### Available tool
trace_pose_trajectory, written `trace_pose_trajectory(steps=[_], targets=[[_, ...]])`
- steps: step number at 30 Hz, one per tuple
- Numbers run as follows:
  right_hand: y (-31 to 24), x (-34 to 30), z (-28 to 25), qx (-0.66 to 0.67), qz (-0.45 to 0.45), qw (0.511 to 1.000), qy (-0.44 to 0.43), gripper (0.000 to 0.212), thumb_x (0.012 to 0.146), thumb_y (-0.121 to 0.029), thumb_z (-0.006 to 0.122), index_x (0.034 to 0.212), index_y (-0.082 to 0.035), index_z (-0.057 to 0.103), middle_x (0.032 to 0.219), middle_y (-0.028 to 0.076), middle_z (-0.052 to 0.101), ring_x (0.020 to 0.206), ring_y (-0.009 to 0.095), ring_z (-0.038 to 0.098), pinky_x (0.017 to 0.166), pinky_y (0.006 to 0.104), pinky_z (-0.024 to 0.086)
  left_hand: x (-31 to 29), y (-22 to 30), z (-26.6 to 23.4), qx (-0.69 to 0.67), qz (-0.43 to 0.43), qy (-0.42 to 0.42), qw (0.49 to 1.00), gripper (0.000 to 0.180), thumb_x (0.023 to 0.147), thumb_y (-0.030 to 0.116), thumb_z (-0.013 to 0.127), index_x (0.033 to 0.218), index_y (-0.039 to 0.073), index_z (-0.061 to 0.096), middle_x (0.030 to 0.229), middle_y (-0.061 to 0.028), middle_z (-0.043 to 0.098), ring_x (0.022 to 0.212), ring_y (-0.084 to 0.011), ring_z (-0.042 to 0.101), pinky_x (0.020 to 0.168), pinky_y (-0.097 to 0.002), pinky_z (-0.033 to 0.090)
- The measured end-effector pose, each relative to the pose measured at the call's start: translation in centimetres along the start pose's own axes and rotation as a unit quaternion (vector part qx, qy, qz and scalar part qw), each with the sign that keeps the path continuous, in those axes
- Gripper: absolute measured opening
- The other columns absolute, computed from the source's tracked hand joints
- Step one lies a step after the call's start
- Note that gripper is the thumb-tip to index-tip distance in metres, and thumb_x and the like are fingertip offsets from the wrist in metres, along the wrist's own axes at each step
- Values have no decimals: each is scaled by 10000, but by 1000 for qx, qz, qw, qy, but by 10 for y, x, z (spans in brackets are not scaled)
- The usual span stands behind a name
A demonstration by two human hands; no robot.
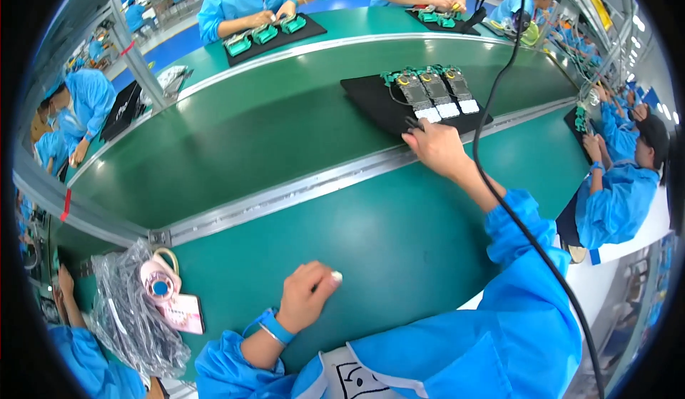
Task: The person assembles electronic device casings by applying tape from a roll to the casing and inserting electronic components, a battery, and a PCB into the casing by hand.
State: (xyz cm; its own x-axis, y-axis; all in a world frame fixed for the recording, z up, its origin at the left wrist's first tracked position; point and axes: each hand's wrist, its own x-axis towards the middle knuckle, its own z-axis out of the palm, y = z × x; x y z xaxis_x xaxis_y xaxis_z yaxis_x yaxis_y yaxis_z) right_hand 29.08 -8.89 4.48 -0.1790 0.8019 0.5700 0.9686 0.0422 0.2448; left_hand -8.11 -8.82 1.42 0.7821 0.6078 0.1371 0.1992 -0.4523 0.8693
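On the green belt lies a black mat with a row of three circuit-board assemblies, each with a white block at its near end. My right hand reaches across the metal rail and has its fingers closed on the mat's near edge. A small dark piece shows beside those fingertips; its kind is unclear. My left hand, wearing a blue wrist strap, hovers over or rests on the green worktop. Its fingers are curled in, with a white covering at one fingertip and nothing visible inside.
A metal rail separates worktop and belt. To the left lie clear plastic bags, a pink handheld fan and a pink-patterned card. A black cable hangs at the right. Co-workers handle green boards across the belt.
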Motion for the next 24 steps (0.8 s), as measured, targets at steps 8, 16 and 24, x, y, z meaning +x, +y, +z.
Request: trace_pose_trajectory(steps=[8,16,24], targets=[[-208,-33,-94,261,-119,958,-1,224,720,-256,699,648,-85,574,665,50,486,581,222,549,492,320,461,2,12,-2,-502,-140,126,844,435,899,112,535,1317,45,436,1225,-88,507,1081,-179,535,916,-293,429],[-187,-32,-125,363,-38,931,7,316,725,-175,711,1004,-41,646,1094,143,577,973,288,600,894,426,485,-56,16,-60,-328,-238,79,911,491,837,-34,532,1313,40,438,1219,-78,506,1097,-147,496,953,-268,401],[-148,-70,-94,298,49,944,-130,468,728,128,519,1179,8,559,1264,129,495,1233,303,455,1026,458,363,-88,29,-46,-278,-272,90,917,515,813,-21,553,1311,40,439,1211,-80,506,1111,-153,479,973,-271,375]])
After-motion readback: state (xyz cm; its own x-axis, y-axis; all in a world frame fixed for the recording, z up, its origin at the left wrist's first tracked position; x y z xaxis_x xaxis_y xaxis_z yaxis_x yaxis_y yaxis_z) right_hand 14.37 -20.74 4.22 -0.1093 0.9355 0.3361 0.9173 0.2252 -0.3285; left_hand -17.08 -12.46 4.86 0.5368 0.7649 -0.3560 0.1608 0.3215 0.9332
